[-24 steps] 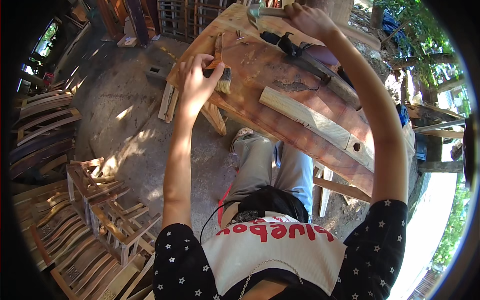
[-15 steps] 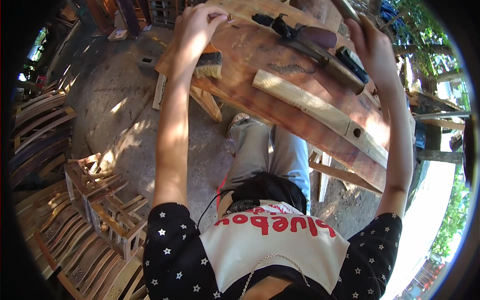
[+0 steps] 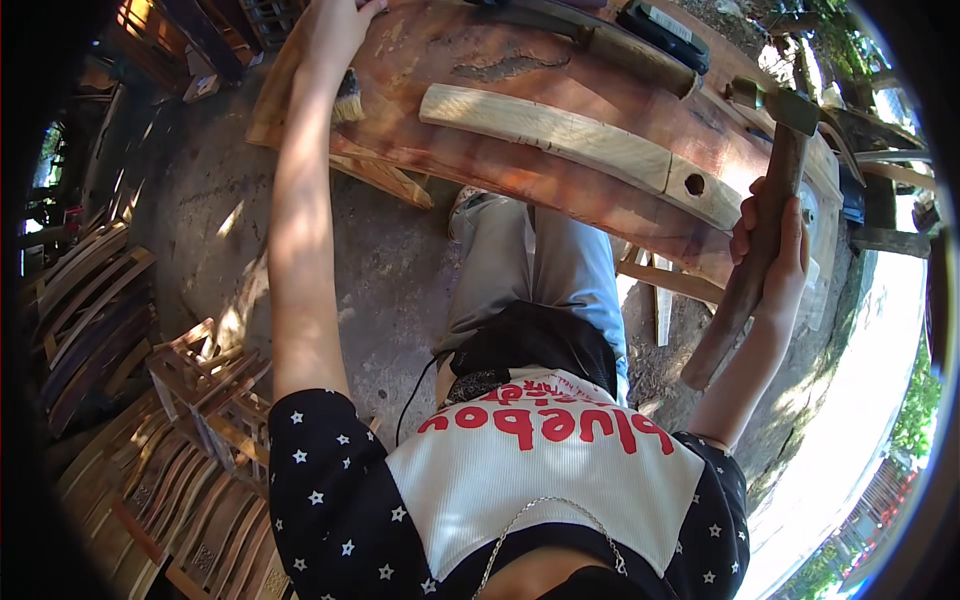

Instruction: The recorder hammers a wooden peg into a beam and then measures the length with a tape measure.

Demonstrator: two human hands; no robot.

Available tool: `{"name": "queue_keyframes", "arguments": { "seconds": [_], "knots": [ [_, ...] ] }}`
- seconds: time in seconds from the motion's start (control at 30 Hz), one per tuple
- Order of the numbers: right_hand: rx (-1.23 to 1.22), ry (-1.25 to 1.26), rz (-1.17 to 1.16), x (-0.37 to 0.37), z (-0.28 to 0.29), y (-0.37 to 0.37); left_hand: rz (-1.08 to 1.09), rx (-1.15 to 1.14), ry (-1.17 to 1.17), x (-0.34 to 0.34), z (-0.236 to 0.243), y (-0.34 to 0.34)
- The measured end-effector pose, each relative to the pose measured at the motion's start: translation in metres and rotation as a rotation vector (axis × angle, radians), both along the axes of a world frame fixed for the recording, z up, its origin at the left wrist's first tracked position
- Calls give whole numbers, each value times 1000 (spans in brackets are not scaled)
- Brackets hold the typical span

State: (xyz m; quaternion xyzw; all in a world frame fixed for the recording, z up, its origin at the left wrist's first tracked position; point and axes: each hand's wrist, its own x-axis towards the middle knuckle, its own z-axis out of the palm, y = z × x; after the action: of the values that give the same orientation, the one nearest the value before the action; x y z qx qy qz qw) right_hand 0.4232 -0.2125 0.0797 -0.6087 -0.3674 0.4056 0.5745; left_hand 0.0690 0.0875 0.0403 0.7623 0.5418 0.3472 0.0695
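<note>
Clenching hammer [image 3: 745,295] in right hand [image 3: 782,245] by bench [image 3: 430,55], can't tell left hand [image 3: 338,25] grip, may clip bench if swung low.

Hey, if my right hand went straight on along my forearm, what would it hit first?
Probably the wooden table, at its right end: that lies ahead of your right hand and the hammer it grips. Height is hard to judge here, so it might pass above.
</note>
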Motion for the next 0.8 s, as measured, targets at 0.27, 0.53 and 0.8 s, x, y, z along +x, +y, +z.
{"name": "queue_keyframes", "arguments": {
  "seconds": [0.27,0.53,0.8],
  "knots": [
    [123,3,-17,22,-43,-19,56,-73,88,-9,6,7],
    [230,317,39,24,-54,-18,94,-13,334,-30,-8,37],
    [201,345,102,26,-51,-19,378,-83,499,-9,-1,50]
  ]
}}
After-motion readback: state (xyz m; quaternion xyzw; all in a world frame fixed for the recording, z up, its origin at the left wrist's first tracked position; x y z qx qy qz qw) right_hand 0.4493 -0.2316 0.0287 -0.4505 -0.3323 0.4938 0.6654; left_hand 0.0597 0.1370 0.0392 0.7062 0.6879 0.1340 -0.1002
